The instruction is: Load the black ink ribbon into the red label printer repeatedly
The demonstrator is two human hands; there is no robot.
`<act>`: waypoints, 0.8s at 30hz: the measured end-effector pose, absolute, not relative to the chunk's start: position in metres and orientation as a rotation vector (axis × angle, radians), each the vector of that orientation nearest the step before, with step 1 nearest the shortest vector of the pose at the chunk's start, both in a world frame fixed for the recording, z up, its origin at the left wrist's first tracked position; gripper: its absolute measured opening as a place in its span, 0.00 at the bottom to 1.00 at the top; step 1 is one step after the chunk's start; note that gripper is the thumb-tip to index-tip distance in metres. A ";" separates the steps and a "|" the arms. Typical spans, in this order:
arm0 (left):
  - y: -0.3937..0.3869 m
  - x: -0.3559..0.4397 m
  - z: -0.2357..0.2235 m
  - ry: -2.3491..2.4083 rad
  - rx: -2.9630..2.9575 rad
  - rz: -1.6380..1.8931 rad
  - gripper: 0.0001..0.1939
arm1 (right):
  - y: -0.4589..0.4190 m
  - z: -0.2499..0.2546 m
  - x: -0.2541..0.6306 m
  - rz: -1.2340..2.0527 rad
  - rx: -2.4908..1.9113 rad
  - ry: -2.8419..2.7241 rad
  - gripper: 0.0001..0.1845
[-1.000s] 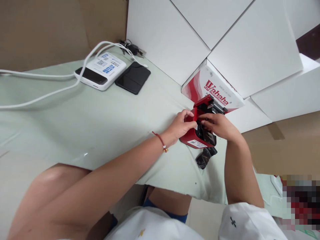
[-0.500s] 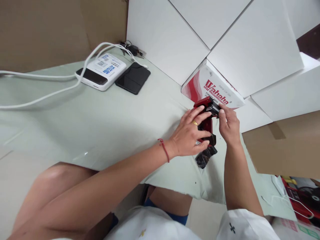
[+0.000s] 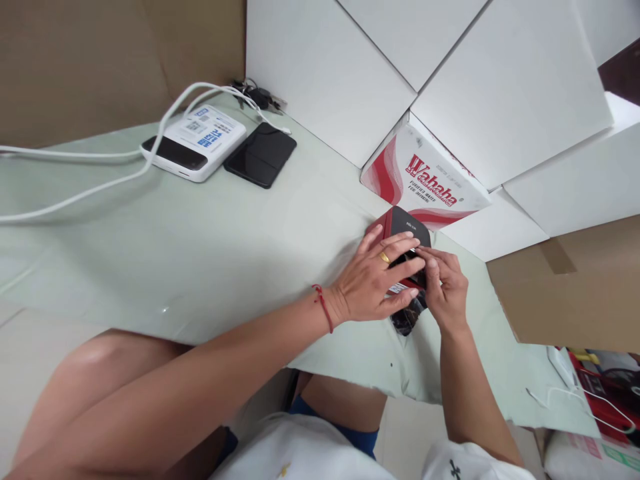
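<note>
Beside the Wahaha carton (image 3: 427,179), steadied the likely rigid red-and-black printer (image 3: 406,224), best held by its sides, with left grip (image 3: 369,281) spread open atop and right grip's (image 3: 447,292) closure unclear.

Carton (image 3: 425,177), used as landmark: brand "Wahaha" in large red letters, followed by a small circled trademark sign. Two small dark lines stand below the brand, slightly blurred: "PURIFIED WATER" and "FOR DRINKING". Red-and-black case (image 3: 400,223), directly in front of the carton: small light marking on the dark top, not legible; white label on the side, partly hidden, not legible. White device (image 3: 197,143), left of the carton: square code and large blue characters, too small to read. White bag (image 3: 565,457), right of and nearer than the carton: pink and green print, not legible.
</note>
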State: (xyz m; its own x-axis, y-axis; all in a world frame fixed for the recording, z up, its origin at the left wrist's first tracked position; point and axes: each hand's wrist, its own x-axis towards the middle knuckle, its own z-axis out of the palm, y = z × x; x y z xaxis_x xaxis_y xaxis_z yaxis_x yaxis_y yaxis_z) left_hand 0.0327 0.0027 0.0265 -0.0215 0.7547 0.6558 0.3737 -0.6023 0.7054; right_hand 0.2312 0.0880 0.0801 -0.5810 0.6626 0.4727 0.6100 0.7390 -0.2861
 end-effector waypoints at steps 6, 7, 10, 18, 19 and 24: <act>0.012 0.020 0.029 1.354 1.674 1.600 0.23 | 0.089 0.069 0.229 0.208 -0.917 -2.248 0.23; 0.013 0.019 0.029 1.371 1.645 1.581 0.24 | 0.090 0.067 0.229 0.209 -0.902 -2.231 0.22; 0.018 0.016 0.027 1.319 1.573 1.606 0.24 | 0.090 0.061 0.229 0.184 -0.860 -2.215 0.20; 0.037 0.013 0.023 0.986 1.079 1.733 0.35 | 0.083 0.052 0.226 0.076 -0.824 -2.203 0.15; 0.038 0.013 0.024 0.960 0.991 1.719 0.38 | 0.078 0.051 0.226 0.077 -0.810 -2.193 0.15; 0.042 0.015 0.031 0.929 0.542 1.574 0.49 | 0.047 0.044 0.235 0.039 -0.626 -2.221 0.20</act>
State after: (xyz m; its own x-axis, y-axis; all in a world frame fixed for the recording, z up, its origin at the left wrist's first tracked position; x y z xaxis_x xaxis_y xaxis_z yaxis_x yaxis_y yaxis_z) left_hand 0.0153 0.0416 0.0314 -0.2221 0.9637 -0.1479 -0.5953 -0.0139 0.8034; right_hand 0.2351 0.0468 0.0438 -0.5488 0.4491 0.7051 0.4238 0.8765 -0.2284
